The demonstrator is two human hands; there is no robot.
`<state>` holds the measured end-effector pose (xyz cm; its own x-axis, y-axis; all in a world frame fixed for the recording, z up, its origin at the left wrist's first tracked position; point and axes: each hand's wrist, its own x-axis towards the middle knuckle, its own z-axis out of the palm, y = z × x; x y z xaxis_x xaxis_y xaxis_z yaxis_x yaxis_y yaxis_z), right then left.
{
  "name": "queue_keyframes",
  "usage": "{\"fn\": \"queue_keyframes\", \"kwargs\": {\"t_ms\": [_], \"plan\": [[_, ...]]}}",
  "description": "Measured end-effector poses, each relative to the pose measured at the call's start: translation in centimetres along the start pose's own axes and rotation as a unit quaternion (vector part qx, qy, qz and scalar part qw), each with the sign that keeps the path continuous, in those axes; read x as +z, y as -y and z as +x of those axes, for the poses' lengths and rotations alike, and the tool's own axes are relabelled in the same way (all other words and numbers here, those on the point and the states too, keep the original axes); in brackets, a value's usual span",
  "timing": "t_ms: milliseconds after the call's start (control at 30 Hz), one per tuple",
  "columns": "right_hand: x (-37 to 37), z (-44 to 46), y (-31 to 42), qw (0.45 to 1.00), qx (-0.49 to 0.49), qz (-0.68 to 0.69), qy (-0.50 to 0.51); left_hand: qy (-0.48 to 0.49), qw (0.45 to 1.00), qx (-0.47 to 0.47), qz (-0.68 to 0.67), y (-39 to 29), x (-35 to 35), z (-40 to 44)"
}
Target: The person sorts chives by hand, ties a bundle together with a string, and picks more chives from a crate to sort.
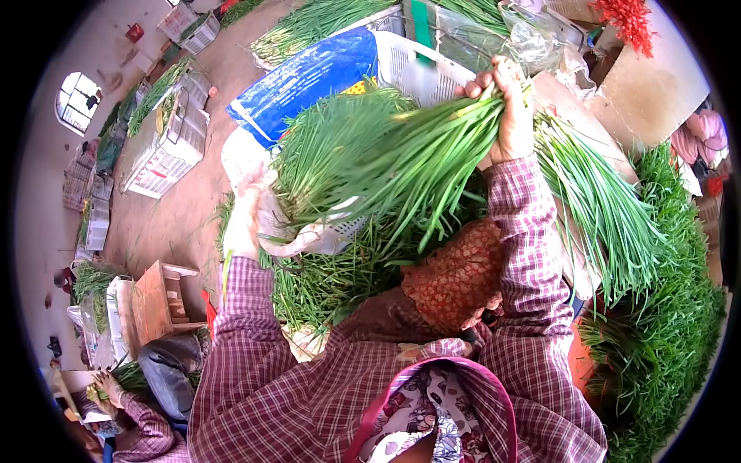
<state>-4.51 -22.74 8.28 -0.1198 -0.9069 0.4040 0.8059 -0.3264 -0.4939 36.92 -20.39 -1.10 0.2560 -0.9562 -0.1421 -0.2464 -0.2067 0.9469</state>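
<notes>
My right hand (505, 108) is raised and closed around the cut-end side of a bunch of long green leaves (440, 147), which look like garlic chives. Their tips fan out to the left and blur a little. Below and behind them, more chives (309, 158) stand in a white plastic basket (340, 231). My left hand (247, 212) is at the left side of this basket, by its rim. Glare washes out its fingers, so I cannot make out their grip. To the right of my right arm lies another chive bunch (602, 201) on a board.
A blue printed sheet (309, 77) drapes beside a white crate (424, 73) ahead. Loose greens (332, 285) lie below the basket; a large green heap (664, 324) fills the right. Crates (166, 154) and a wooden stool (162, 301) stand left. Another person's hand (108, 386) shows lower left.
</notes>
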Motion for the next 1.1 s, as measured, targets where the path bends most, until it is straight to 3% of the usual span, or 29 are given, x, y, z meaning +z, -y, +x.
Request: {"fn": "queue_keyframes", "kwargs": {"t_ms": [67, 167, 200, 233, 300, 367, 400, 500, 633, 700, 800, 833, 967, 1100], "plan": [[0.8, -0.2, 0.3, 0.999, 0.016, 0.038, 0.017, 0.106, 0.990, 0.092, -0.027, -7.0, 0.8, -3.6], [2.8, -0.5, 0.2, 0.989, 0.049, 0.088, 0.113, 0.279, 0.920, 0.262, -0.083, -15.1, 4.6, -7.4], [3.9, -1.1, 0.5, 0.990, 0.054, 0.069, 0.115, 0.320, 0.902, 0.281, -0.071, -16.7, 6.3, -7.8], [4.3, -1.3, 0.1, 0.972, 0.102, 0.154, 0.147, 0.362, 0.881, 0.298, -0.059, -17.8, 8.0, -8.1], [5.0, -2.0, 0.2, 0.978, 0.102, 0.128, 0.127, 0.462, 0.835, 0.281, -0.102, -18.0, 12.3, -8.5], [5.7, -2.9, 0.7, 0.978, 0.120, 0.141, 0.101, 0.518, 0.842, 0.021, -0.148, -17.5, 12.7, -11.5], [5.3, -3.1, 0.5, 0.972, 0.134, 0.163, 0.106, 0.553, 0.809, -0.031, -0.196, -16.6, 13.0, -12.4], [4.8, -4.1, 1.1, 0.972, 0.124, 0.169, 0.103, 0.617, 0.710, -0.087, -0.327, -12.1, 15.2, -15.0], [3.7, -4.3, -1.3, 0.968, 0.135, 0.166, 0.133, 0.589, 0.728, -0.107, -0.336, -9.9, 14.0, -19.3], [4.5, -4.8, -1.5, 0.968, 0.140, 0.158, 0.139, 0.560, 0.774, -0.105, -0.277, -9.5, 12.5, -19.8], [4.2, -4.7, -1.2, 0.975, 0.167, 0.062, 0.133, 0.433, 0.868, -0.055, -0.234, -9.0, 12.4, -20.3], [3.6, -4.7, -1.2, 0.982, 0.143, -0.046, 0.115, 0.426, 0.873, -0.064, -0.227, -9.0, 11.7, -20.2], [2.0, -5.9, 2.2, 0.965, 0.203, -0.154, 0.057, 0.343, 0.907, -0.120, -0.214, -8.4, 10.0, -19.5], [2.2, -7.6, 3.7, 0.930, 0.197, -0.282, 0.130, 0.304, 0.929, -0.044, -0.207, -10.1, 9.9, -20.6]]}}
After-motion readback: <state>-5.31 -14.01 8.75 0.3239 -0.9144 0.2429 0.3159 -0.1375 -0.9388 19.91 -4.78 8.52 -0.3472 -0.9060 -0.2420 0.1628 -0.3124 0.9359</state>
